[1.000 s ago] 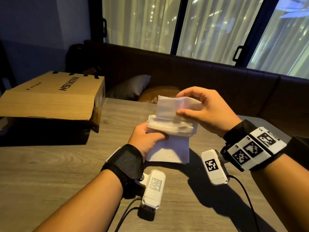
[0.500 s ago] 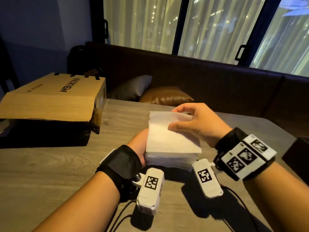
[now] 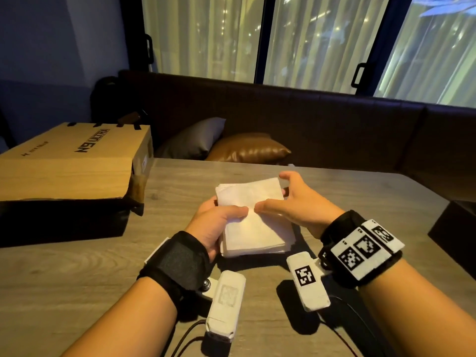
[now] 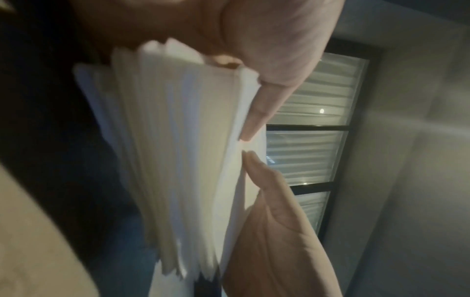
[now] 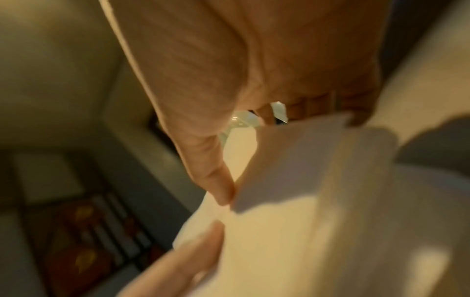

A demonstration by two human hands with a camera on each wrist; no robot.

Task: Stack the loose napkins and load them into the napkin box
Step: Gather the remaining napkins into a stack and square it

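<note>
My left hand (image 3: pixel 213 222) grips white napkin stack (image 3: pixel 253 222) above tabletop (image 3: pixel 77 266); right hand (image 3: pixel 293 202) loosely spread, thumb touching top. Cardboard box (image 3: pixel 69 163) far left.

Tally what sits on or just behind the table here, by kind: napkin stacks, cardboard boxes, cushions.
Napkin stack: 1, held in the left hand, the right hand at its far edge
Cardboard box: 1
Cushions: 2, one grey, one brown
Total: 4
</note>
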